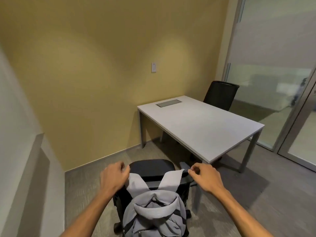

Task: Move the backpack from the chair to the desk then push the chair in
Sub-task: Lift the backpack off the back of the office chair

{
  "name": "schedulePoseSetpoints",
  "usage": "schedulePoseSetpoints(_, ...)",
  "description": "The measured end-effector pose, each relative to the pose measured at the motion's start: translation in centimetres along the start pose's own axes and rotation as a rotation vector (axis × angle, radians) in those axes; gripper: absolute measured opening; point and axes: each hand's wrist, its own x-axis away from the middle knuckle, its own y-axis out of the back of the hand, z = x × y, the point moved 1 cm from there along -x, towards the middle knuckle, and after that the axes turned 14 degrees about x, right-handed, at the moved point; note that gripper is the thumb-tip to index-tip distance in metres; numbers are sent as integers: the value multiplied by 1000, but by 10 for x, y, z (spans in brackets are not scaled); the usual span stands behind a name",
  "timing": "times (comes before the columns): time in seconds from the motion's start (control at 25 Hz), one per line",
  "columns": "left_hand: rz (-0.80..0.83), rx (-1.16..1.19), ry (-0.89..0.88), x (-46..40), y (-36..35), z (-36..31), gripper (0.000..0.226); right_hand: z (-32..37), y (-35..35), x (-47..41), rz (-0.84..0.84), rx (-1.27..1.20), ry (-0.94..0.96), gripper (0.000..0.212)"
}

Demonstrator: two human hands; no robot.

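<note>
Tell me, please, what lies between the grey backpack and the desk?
In the head view, the black chair's seat lies between the backpack and the desk, then a short stretch of bare carpet.

A small office room: bare desk point(201, 124), swivel chairs point(220, 94), frosted glass partition point(273, 57).

Both hands grip the grey backpack point(154, 209) straps, left hand point(113, 177) and right hand point(204, 177), pack over the black chair point(152, 166), tabletop point(201, 124) just beyond.

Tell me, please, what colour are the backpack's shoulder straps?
Light grey, matching the backpack; the head view shows the shoulder straps clearly.
</note>
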Motion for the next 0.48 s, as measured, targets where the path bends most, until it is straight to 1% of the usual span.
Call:
schedulePoseSetpoints(0.08, -9, -21, 29, -3, -7, -1, 34, -4, -10, -4, 44, -23, 17, 24)
schedulePoseSetpoints(0.12, 11, -60, 49, -4, -12, 1, 36, -4, -16, -4, 60, -38, 31, 22)
schedulePoseSetpoints(0.24, 77, -155, 173, -4, -22, 4, 31, -3, -32, -2, 85, -83, 71, 19)
schedulePoseSetpoints(0.32, 70, -165, 225, 0, -30, 8, 29, -6, -43, -3, 76, -89, 107, 23)
schedulePoseSetpoints(0.48, -14, -202, 236, 7, -43, 16, 33, -5, -60, -6, 47, -106, 119, 31)
